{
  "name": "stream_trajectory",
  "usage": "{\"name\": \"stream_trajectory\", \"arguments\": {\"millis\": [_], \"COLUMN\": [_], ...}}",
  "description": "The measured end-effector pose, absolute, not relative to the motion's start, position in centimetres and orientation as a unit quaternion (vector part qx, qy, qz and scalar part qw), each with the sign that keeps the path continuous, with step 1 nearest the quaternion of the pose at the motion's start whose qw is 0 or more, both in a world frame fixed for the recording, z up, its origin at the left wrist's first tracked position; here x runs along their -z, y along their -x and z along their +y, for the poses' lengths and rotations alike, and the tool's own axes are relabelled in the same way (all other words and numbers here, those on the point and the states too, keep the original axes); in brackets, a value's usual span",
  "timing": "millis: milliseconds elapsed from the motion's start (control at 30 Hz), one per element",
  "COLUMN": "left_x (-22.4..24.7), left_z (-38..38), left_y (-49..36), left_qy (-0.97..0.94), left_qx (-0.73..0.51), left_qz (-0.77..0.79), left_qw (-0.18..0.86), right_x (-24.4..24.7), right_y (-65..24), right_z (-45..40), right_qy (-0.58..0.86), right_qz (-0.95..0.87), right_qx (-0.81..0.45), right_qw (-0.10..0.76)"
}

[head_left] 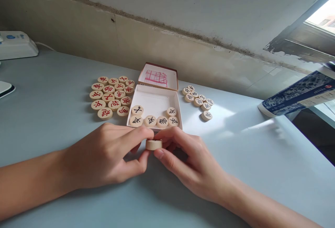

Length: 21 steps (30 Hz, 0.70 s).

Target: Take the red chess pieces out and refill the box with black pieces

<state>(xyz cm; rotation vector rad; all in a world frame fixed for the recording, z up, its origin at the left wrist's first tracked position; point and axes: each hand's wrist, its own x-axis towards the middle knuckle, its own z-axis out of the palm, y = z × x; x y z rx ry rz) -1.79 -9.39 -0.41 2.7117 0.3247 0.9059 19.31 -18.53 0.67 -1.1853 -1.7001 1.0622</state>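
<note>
Between my left hand (115, 154) and my right hand (191, 161) is one round wooden Chinese chess piece (154, 145), seen edge-on, its top mostly hidden by fingers. Both hands pinch it with thumb and fingers, just in front of an open white box (154, 97). Inside the box, several black-marked pieces (150, 121) lie along the near side and corners. Left of the box sits a cluster of red-marked pieces (108, 97). On its right, a smaller group of black-marked pieces (198, 102) lies on the table.
The box's lid (158, 77), with a red drawing inside, leans open at the back. A blue printed container (300, 90) stands at the table's right edge. A white device (18, 44) with a cable is at the far left. A wall (125, 39) bounds the grey-blue table (47, 116).
</note>
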Motion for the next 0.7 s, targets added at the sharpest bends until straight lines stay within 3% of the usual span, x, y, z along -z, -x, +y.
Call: {"name": "stream_trajectory", "arguments": {"millis": [700], "left_x": [0.34], "left_z": [-9.24], "left_y": [1.8], "left_qy": [-0.935], "left_qx": [-0.306], "left_qz": [0.103], "left_qw": [0.146], "right_x": [-0.49], "right_y": [-19.1], "right_z": [-18.75], "right_qy": [0.461], "right_qz": [-0.671], "right_qx": [-0.406], "right_qw": [0.416]}}
